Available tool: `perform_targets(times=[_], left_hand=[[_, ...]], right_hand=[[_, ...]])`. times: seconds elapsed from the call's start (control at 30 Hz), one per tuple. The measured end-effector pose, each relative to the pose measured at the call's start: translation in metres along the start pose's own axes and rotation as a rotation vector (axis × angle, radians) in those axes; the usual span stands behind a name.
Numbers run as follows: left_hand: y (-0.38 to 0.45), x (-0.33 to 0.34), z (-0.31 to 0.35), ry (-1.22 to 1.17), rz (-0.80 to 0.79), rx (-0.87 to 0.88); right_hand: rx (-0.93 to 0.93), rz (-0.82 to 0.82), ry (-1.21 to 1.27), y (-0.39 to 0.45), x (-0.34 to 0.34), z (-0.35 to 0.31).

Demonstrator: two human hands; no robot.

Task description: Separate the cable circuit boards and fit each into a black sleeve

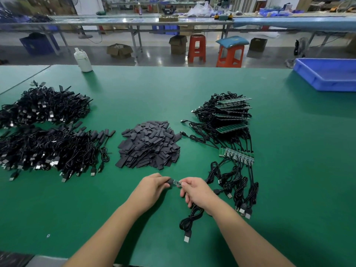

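Observation:
My left hand (153,186) pinches a black sleeve (169,182) at the near middle of the green table. My right hand (196,190) pinches a small green circuit board (176,182), whose left end meets the sleeve. The board's black USB cable (189,220) hangs coiled below my right hand. A joined strip of boards (236,155) with cables lies to the right. Behind it is a stack of board strips (230,116). A pile of loose black sleeves (149,145) lies just beyond my hands.
Two heaps of sleeved black cables (44,132) cover the left of the table (289,170). A white bottle (82,59) stands at the far edge. A blue tray (327,74) sits at the far right. Stools and benches stand beyond the table.

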State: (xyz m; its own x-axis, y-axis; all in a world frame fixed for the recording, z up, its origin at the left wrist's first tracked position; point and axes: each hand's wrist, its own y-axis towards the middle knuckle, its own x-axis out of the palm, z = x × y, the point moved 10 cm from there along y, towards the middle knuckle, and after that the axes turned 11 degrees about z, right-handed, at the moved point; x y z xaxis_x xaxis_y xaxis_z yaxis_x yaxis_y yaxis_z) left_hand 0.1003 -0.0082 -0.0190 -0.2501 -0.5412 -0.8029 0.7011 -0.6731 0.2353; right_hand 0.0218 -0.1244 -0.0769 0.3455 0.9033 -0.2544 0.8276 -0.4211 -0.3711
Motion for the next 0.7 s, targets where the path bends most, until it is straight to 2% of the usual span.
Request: perform_targets(times=[0.37,0.7], left_hand=[[-0.001,-0.005,-0.001,-0.026,0.063,0.007],[0.002,0.012,0.021,0.126,-0.068,0.199]], right_hand=[[-0.020,-0.015,-0.030,-0.005,0.001,-0.006],[-0.037,-0.038,-0.084,-0.008,0.006,-0.009]])
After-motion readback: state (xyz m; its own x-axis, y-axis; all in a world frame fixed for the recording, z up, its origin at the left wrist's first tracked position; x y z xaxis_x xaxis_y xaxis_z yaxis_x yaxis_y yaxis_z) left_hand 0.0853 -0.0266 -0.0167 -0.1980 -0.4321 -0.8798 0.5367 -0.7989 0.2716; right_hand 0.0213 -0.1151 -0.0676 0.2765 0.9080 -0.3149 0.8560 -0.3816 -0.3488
